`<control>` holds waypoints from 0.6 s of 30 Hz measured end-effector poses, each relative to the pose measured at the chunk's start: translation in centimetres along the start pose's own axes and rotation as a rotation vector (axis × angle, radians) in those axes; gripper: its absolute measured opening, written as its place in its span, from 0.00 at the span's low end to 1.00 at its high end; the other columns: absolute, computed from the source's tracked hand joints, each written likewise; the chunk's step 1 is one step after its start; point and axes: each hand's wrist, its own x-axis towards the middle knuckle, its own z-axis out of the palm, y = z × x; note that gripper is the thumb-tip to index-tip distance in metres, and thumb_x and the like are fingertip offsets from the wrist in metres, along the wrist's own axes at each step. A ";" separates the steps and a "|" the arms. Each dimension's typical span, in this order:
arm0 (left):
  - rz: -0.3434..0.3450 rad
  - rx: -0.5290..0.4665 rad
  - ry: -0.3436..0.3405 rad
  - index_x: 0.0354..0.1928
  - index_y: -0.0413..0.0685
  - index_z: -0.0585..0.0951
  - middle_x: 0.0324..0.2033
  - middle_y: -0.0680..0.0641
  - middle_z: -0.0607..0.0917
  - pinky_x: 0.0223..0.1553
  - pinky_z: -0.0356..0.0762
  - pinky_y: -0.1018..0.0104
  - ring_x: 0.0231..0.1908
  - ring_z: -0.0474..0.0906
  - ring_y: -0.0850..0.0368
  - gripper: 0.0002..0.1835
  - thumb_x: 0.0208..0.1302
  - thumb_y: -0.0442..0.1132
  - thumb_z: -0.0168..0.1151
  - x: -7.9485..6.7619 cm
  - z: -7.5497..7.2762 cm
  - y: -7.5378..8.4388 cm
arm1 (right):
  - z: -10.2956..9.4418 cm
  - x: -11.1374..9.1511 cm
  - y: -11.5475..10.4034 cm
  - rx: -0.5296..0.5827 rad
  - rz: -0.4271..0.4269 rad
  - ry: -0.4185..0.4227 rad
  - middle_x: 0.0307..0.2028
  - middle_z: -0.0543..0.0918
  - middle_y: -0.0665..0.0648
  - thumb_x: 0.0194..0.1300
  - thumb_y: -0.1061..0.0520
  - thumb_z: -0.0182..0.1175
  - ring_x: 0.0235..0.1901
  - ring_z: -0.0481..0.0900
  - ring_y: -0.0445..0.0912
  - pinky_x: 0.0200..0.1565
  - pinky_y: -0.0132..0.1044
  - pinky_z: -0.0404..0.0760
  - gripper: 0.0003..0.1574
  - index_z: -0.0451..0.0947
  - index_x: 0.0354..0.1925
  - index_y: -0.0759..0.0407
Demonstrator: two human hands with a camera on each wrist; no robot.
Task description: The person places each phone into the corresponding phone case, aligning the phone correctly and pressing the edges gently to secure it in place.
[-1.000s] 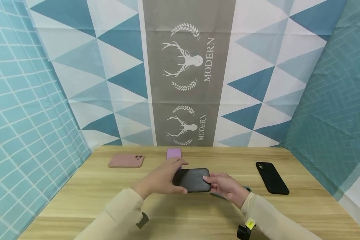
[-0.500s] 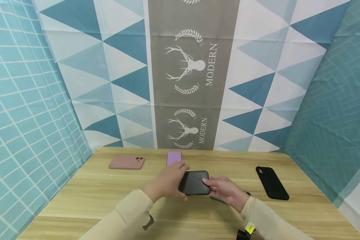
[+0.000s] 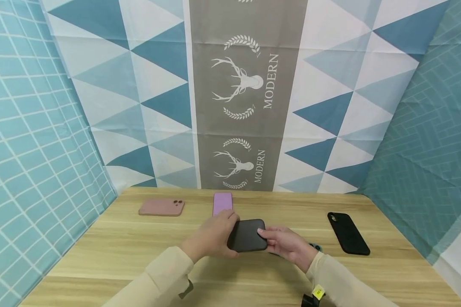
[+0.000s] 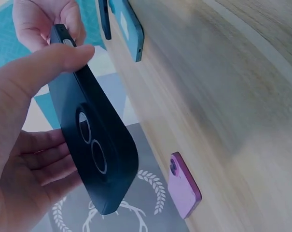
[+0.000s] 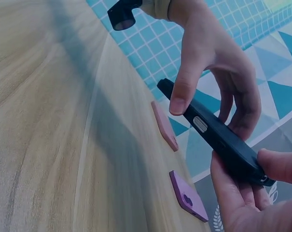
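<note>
A phone in a black case [image 3: 249, 235] is held above the table between both hands, its dark face turned toward the head camera. My left hand [image 3: 211, 236] grips its left end, thumb on the near long edge and fingers at the far side. My right hand [image 3: 290, 245] pinches the right end, thumb on the front and fingers behind. Two ringed camera lenses show on the black case [image 4: 88, 130] in the left wrist view. Below my right hand lies a teal phone [image 3: 316, 246], mostly covered by that hand in the head view.
On the wooden table [image 3: 138, 256] a pink phone [image 3: 161, 207] lies back left and a purple phone [image 3: 223, 202] back centre, partly behind my left hand. A black phone [image 3: 348, 233] lies at the right. Patterned cloth [image 3: 246, 94] hangs behind the table.
My left hand has shifted right along the phone and covers more of its left end. My right hand keeps its pinch. The head view has tilted slightly.
</note>
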 end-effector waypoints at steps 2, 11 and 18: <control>0.008 -0.003 0.020 0.49 0.41 0.75 0.42 0.50 0.78 0.46 0.80 0.66 0.42 0.72 0.59 0.41 0.35 0.58 0.77 -0.1 0.2 0.0 | 0.0 0.0 0.0 -0.004 0.000 -0.007 0.44 0.85 0.51 0.71 0.51 0.54 0.42 0.84 0.38 0.48 0.31 0.83 0.36 0.61 0.65 0.76; -0.041 -0.119 0.073 0.49 0.38 0.75 0.40 0.49 0.77 0.42 0.79 0.67 0.39 0.71 0.60 0.40 0.33 0.53 0.78 -0.4 0.6 -0.4 | -0.3 -0.3 -1.1 0.023 0.018 -0.015 0.44 0.84 0.50 0.70 0.52 0.55 0.43 0.83 0.38 0.49 0.29 0.82 0.38 0.59 0.66 0.76; -0.122 -0.205 0.043 0.48 0.35 0.75 0.39 0.46 0.77 0.41 0.80 0.63 0.36 0.71 0.59 0.41 0.32 0.52 0.79 -1.3 0.4 -1.4 | -1.1 -0.5 -1.2 0.058 0.015 -0.006 0.45 0.81 0.55 0.70 0.57 0.56 0.46 0.82 0.41 0.58 0.38 0.80 0.37 0.55 0.65 0.80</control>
